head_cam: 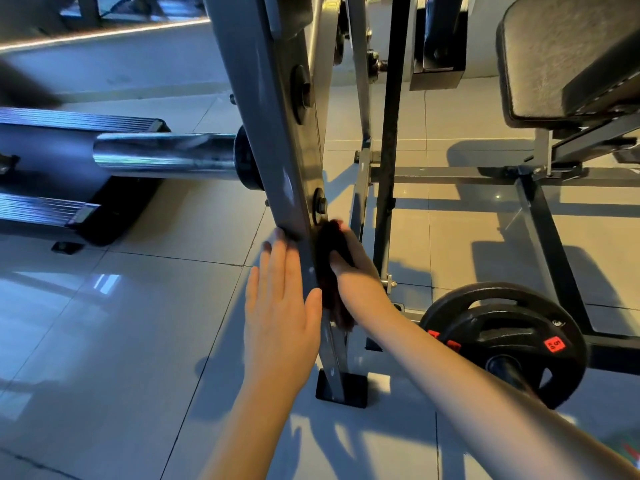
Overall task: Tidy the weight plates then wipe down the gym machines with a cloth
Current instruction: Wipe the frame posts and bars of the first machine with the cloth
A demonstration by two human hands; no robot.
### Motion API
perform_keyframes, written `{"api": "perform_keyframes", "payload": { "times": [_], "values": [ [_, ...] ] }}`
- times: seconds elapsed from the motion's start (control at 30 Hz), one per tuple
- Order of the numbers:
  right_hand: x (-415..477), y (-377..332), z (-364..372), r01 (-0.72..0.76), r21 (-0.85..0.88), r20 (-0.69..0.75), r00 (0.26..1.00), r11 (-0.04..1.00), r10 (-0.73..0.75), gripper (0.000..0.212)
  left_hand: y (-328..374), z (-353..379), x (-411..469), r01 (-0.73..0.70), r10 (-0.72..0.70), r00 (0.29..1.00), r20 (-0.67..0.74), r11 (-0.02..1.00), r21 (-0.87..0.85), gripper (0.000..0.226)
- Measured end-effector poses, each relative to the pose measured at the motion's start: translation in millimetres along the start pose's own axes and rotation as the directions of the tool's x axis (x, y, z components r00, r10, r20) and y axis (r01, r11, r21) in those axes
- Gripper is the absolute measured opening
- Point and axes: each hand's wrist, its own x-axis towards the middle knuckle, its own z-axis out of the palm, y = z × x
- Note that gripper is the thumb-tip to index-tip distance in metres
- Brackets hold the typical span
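Observation:
A grey steel upright of a gym machine runs down the middle of the head view to a black foot. My right hand grips a dark cloth and presses it against the upright's right face, just below a bolt. My left hand lies flat with straight fingers against the upright's left side. A black weight plate with red labels sits on a low peg at the right.
A chrome plate sleeve sticks out to the left from the upright. A padded black bench on a dark frame stands at the right. A treadmill's rails lie at the left. Glossy floor tiles surround the machine.

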Motion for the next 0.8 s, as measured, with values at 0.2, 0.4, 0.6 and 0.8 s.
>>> {"api": "perform_keyframes", "payload": {
  "times": [0.2,0.4,0.6,0.8],
  "values": [
    [-7,17,1,-0.007,-0.036,-0.02,1.0,0.999,0.006,0.043,0,1,1,-0.011,0.012,1.0,-0.015,0.998,0.066,0.063],
    [-5,11,2,0.12,-0.061,-0.041,0.992,0.991,-0.122,0.05,-5,10,-8,-0.021,0.027,0.999,-0.034,0.988,0.151,0.055],
    [-4,33,1,-0.052,-0.21,-0.026,0.999,0.976,0.048,0.048,-5,16,-8,0.006,-0.001,1.0,-0.03,0.987,0.158,0.057],
    [-4,25,-6,0.144,-0.106,-0.031,0.989,0.984,-0.148,0.053,-7,20,-10,-0.003,0.011,0.999,-0.049,0.987,0.163,0.055]
  ]
}}
